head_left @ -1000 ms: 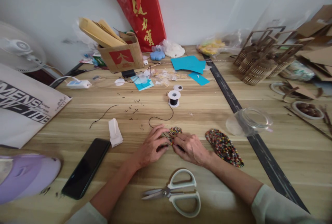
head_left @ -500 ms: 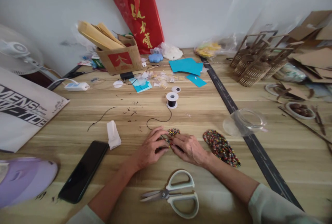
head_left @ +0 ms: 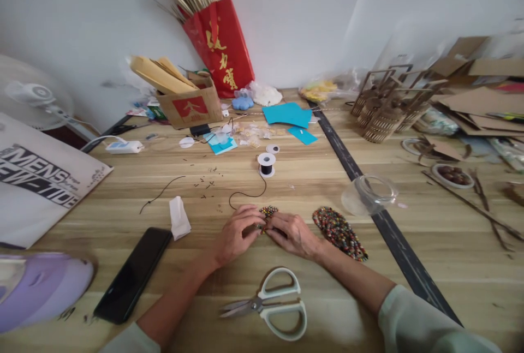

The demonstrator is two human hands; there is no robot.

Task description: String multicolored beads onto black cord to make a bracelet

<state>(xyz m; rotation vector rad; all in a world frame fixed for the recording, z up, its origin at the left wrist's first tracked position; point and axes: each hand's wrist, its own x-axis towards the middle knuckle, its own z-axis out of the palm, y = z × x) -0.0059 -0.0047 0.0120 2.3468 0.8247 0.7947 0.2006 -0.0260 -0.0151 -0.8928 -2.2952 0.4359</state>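
Observation:
Both my hands rest on the wooden table point(head_left: 311, 178) and pinch a small piece of multicoloured beadwork point(head_left: 269, 211) between them. My left hand point(head_left: 237, 233) curls its fingers over the piece's left side. My right hand point(head_left: 292, 233) grips its right side, fingers closed. A black cord point(head_left: 245, 193) runs from the beadwork up to a small white spool point(head_left: 266, 163). A finished oval beaded piece point(head_left: 338, 226) lies just right of my right hand. Most of the small piece is hidden under my fingers.
White-handled scissors point(head_left: 270, 305) lie near the front edge. A black phone point(head_left: 133, 275) and a folded tissue point(head_left: 179, 217) sit to the left. A clear plastic jar point(head_left: 368, 193) lies on its side at the right. Boxes, blue paper and wooden baskets crowd the back.
The view has tilted up and shifted slightly. My hands stay together on the small beadwork with little movement.

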